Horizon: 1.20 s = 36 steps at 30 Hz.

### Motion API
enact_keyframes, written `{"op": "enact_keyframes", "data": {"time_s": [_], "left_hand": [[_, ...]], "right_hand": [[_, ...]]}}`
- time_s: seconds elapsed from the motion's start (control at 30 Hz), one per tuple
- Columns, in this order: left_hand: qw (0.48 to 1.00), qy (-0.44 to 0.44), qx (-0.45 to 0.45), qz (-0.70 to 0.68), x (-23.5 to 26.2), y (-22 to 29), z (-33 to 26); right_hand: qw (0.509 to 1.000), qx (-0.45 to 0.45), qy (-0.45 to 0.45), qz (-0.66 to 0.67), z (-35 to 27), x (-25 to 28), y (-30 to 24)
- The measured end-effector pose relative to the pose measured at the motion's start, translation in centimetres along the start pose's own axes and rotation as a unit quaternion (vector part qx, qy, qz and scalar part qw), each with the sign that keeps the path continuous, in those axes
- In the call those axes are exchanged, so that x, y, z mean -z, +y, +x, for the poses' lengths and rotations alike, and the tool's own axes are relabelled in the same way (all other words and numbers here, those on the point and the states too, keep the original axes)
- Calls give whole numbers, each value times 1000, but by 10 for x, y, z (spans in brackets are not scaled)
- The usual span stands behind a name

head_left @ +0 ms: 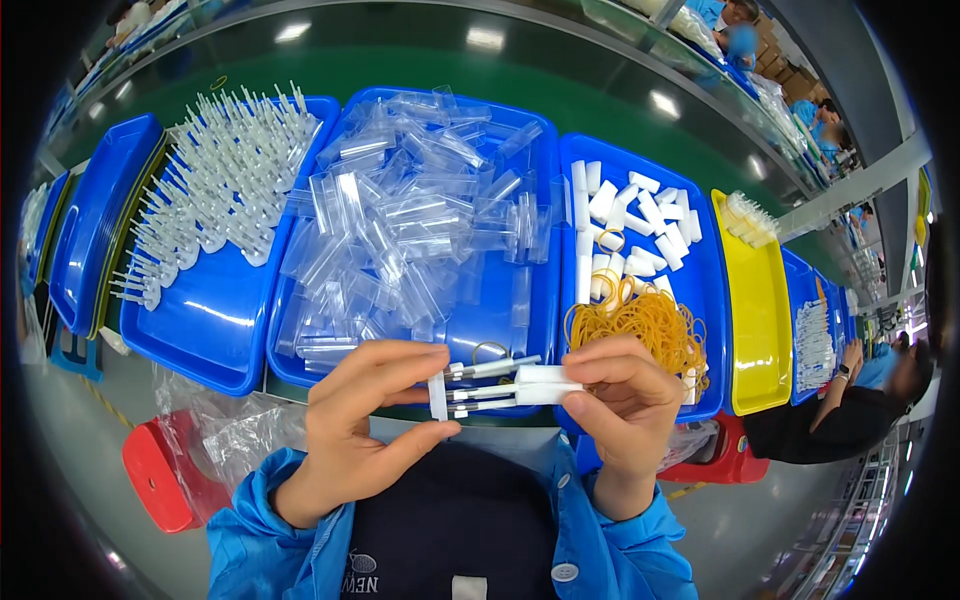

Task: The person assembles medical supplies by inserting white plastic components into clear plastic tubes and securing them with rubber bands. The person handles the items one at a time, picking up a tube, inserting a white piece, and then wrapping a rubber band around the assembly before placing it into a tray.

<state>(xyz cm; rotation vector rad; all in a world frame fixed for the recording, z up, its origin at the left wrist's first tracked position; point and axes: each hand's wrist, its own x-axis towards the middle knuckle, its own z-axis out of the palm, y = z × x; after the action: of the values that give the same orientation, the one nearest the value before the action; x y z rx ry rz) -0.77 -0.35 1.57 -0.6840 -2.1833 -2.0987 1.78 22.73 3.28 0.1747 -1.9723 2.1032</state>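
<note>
In front of my chest, my left hand pinches the flat white base of a pronged plastic part between thumb and fingers. Several thin white rods run from that base toward the right. My right hand grips a white foam-like block at the rods' far ends; the rods meet it, but how deep they go in cannot be told. Just beyond the hands, a blue tray holds a heap of clear plastic sleeves. Orange rubber bands lie in another blue tray, close to my right hand.
White foam-like pieces share the rubber bands' tray. More pronged white parts stand in the left blue tray. A yellow tray sits at right, near a person in a dark top. Red stools flank me.
</note>
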Motion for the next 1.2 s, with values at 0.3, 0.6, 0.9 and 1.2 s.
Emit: {"op": "enact_keyframes", "data": {"time_s": [0.3, 0.6, 0.9, 1.2], "left_hand": [[999, -17, 28, -41, -2, -1, 1], [998, -32, 16, -54, -10, -5, 1], [998, -13, -55, 18, -16, -4, 0], [999, 3, -34, 5, -15, -10, 4]], "right_hand": [[997, 40, -26, -63, 3, 7, -3], [992, 66, -54, -91, 2, -3, -1], [978, 133, -34, -158, -3, -19, 4], [933, 194, -66, -296, 11, -11, -8]]}}
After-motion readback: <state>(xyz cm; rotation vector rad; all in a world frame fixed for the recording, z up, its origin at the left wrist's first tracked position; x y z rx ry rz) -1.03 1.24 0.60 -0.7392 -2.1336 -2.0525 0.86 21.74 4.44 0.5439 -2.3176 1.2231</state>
